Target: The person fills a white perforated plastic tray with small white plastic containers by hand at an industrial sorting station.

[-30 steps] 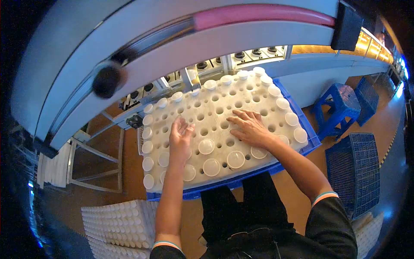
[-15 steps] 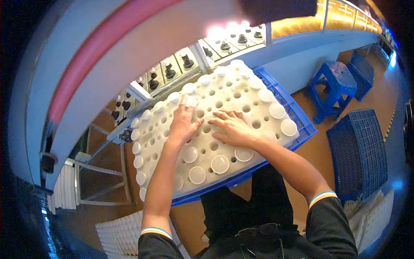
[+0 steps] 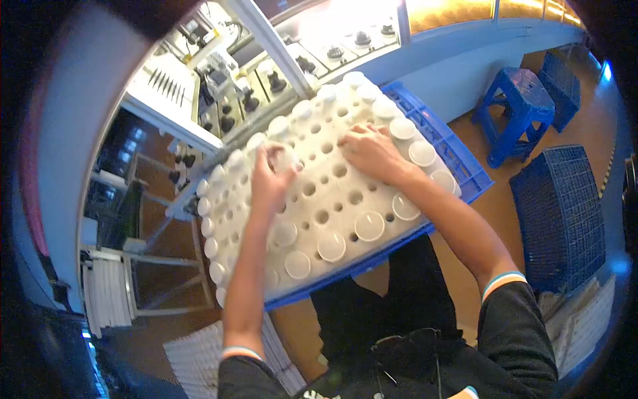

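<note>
A white foam board (image 3: 312, 206) with rows of holes lies tilted on a blue crate (image 3: 465, 166). White round cups sit along its edges, one of them a white cup (image 3: 331, 246) near the front. My left hand (image 3: 274, 174) is over the left middle of the board, its thumb and fingers round a pale cup (image 3: 284, 157). Over the upper right part of the board is my right hand (image 3: 372, 149), its fingers curled and close together near the holes; anything between those fingertips is hidden.
Beyond the board, a lit machine (image 3: 252, 93) with black fittings runs behind a metal frame. A blue stool (image 3: 522, 106) and blue crates (image 3: 561, 219) stand at the right. White stacked sheets (image 3: 109, 292) are at the left.
My left hand has closed round a cup. My right hand has moved up and right over the board, its fingers now curled. The view has shifted, showing more of the machine.
</note>
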`<state>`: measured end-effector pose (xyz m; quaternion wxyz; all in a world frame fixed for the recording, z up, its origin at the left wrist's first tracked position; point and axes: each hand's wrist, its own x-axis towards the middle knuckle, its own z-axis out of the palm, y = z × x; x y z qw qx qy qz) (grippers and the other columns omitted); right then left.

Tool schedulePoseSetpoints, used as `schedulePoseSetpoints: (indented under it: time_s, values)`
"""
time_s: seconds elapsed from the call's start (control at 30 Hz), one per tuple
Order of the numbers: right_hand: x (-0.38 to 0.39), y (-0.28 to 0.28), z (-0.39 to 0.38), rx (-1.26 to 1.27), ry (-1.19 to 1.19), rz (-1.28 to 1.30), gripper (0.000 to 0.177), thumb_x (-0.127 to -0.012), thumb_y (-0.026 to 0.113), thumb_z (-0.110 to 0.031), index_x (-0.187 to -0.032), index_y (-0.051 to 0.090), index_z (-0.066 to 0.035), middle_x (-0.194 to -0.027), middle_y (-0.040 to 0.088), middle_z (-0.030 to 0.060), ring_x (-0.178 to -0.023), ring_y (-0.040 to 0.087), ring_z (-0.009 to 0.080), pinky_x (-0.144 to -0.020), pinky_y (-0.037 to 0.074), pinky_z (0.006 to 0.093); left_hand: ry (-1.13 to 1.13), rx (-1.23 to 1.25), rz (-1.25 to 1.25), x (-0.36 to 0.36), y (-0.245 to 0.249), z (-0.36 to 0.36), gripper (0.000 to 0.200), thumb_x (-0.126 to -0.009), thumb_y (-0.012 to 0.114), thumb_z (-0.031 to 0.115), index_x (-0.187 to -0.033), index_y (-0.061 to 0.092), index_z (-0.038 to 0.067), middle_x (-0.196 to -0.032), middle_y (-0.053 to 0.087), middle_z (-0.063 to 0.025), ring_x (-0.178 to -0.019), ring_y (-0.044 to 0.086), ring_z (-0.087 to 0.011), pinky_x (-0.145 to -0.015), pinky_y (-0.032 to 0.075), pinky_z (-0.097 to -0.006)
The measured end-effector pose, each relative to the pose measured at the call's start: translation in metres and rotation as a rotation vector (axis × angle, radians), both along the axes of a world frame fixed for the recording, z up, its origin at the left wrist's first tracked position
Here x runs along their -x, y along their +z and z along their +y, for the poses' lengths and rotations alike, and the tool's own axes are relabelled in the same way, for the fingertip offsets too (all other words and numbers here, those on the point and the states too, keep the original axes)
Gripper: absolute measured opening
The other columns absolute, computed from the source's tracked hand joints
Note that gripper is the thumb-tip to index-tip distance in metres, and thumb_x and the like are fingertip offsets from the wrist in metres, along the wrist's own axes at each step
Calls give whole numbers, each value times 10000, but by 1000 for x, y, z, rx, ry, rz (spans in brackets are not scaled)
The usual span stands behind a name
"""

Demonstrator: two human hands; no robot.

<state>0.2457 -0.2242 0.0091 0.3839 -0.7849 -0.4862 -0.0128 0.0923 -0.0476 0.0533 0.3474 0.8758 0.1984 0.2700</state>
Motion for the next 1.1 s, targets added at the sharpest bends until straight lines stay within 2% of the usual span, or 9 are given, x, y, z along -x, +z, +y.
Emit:
schedulePoseSetpoints:
  time_s: [0.07,0.13,0.23,0.5,0.57,0.7,0.83,0.93,1.1]
  values:
    - [-11,-2,6,-36,15,-51,224,-796,554,-175,-976,673,-118,-1076,610,75,-1089,526,283,-943,348,446,-109,288,37,24,21,-51,468,-778,703,122,-1209,531,60,-1138,532,-117,-1012,563,-199,-853,479,-328]
    - [-9,1,2,-17,26,-72,226,-793,555,-170,-980,674,-122,-1076,609,73,-1091,526,284,-945,346,448,-234,-54,238,47,14,-59,513,-788,684,109,-1270,510,85,-1184,518,-130,-1042,564,-238,-907,463,-348]
    - [-8,1,1,-8,37,-97,229,-791,558,-164,-984,676,-134,-1085,605,70,-1092,526,285,-949,341,451,-215,-254,326,66,9,-78,500,-779,678,89,-1253,520,82,-1202,517,-152,-1095,546,-296,-949,440,-380]
    - [-12,1,2,-16,39,-137,255,-802,581,-222,-1028,664,-139,-1086,602,90,-1101,520,289,-955,346,452,-266,-342,384,73,5,-78,477,-915,504,301,-1347,466,102,-1379,430,-177,-1250,415,-327,-1068,275,-421]
    - [-7,21,-5,-38,62,195,288,-820,577,-255,-1074,647,-138,-1091,602,132,-1110,513,312,-963,349,460,-202,-426,342,79,10,-77,531,-949,430,409,-1370,437,85,-1407,404,-173,-1318,347,-319,-1097,206,-438]
    - [-30,51,-13,-258,39,163,294,-864,562,-242,-1128,632,-133,-1158,598,179,-1135,516,355,-984,382,438,-208,-439,444,86,-11,-64,619,-927,464,452,-1406,375,71,-1427,387,-161,-1343,319,-312,-1104,197,-444]
    - [-62,28,-15,69,-241,-169,421,-875,560,-331,-1266,540,-177,-1354,469,141,-1290,377,298,-1046,294,468,-209,-454,469,84,-14,-64,665,-913,470,479,-1415,348,61,-1427,391,-156,-1340,326,-312,-1100,208,-443]
    - [-58,19,-14,343,-222,-155,494,-882,547,-363,-1339,462,-196,-1438,366,124,-1346,297,294,-1054,286,483,-202,-494,428,84,-15,-64,650,-920,451,474,-1399,362,44,-1387,440,-157,-1309,368,-320,-1088,229,-445]
    - [-60,14,-14,384,-214,-201,534,-872,562,-356,-1364,438,-191,-1467,319,129,-1371,253,302,-1072,274,486,-185,-410,393,87,-16,-64,608,-939,425,461,-1377,393,41,-1362,456,-177,-1290,391,-324,-1084,236,-450]
